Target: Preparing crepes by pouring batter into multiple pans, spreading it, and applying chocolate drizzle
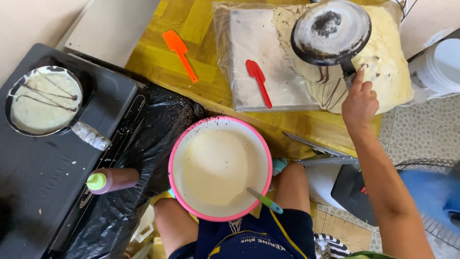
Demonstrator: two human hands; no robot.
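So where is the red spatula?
In the head view, the red spatula lies on the plastic-covered board, left of the upturned pan.

A home kitchen corner set up for making crepes. A black cooktop [57, 182] carries a pan [44, 100] of batter, a pink bowl [219, 168] of batter sits on the person's lap, spatulas [179, 52] lie on the yellow wooden bench [163, 62], and finished crepes [388, 62] pile near the right hand [359, 103]. Floor tiles [421, 129] show beside it.

Single head cam, looking almost straight down from above the person's lap. Close range: pink-rimmed round batter bowl [219, 168] centre frame, yellow wooden bench [191, 72] beyond, knees at bottom edge. No second view.
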